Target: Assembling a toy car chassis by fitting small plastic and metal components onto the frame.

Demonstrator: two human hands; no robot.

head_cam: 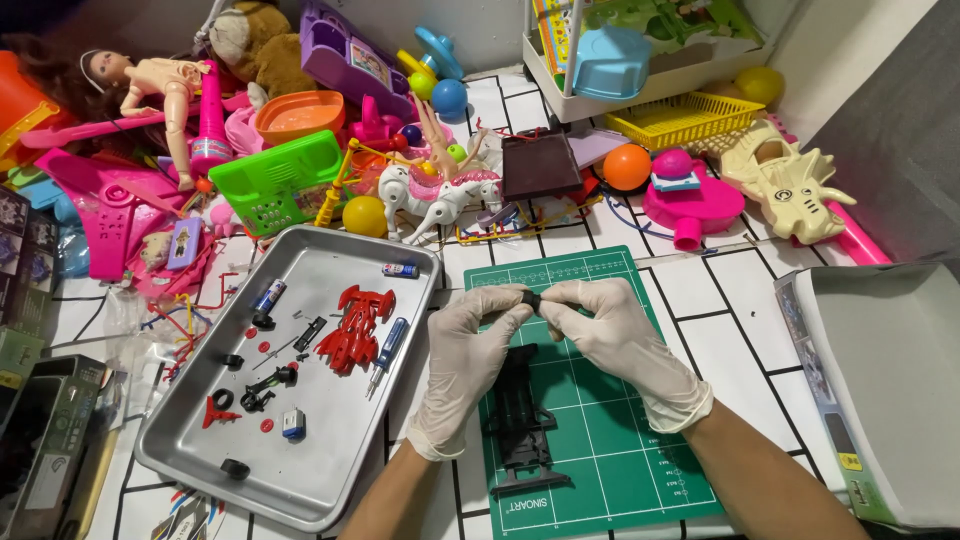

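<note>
Small black part (531,299), near the middle of the frame, sits pinched between the fingers of both gloved hands, left hand (462,352) and right hand (615,335), thumbs and forefingers pressed together on it. Below them a black toy car chassis (520,420) lies on a green cutting mat (610,440). Left of the mat, a metal tray (330,470) holds a red car body (355,328), a screwdriver (386,352) and batteries on the tabletop.

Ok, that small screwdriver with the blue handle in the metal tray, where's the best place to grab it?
Probably by the blue handle of the screwdriver, its thickest part, pinched across its width from above. It lies flat and slanted in the tray, thin tip pointing down-left. The red car body crowds its left side, so coming from the right looks easier.
</note>
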